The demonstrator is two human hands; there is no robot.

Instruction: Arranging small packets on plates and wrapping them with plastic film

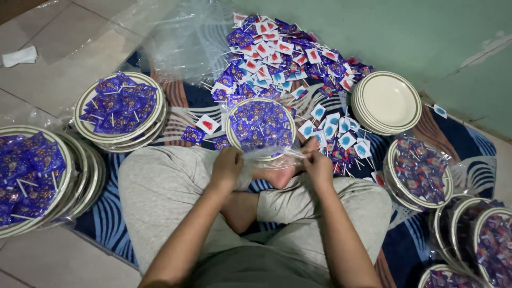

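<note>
- Head view: the person sits cross-legged on a patterned mat [458,138]; both forearms reach forward over the knees.
- Left hand [226,166]: closed, fingers curled, pinching the near edge of a clear plastic bag [266,156].
- Right hand [318,166]: closed, gripping the opposite edge of the same bag, knuckles up.
- The bag wraps a plate of purple sachets [260,127], which rests on the mat just beyond the feet, between the two hands.
- Hand pose: wrists level and turned inward, the film drawn between them.
- Risk: the film looks thin; uneven pull from either hand could tear it or tilt the plate, spilling sachets onto the mat.
- Risk: a loose heap of sachets [277,58] lies touching the plate's far rim; strays could be caught under the film edge.
- Surroundings: a stack of empty plates [386,102] to the right, a filled plate stack [120,106] to the left, further bagged plates [418,172] near the right knee.
</note>
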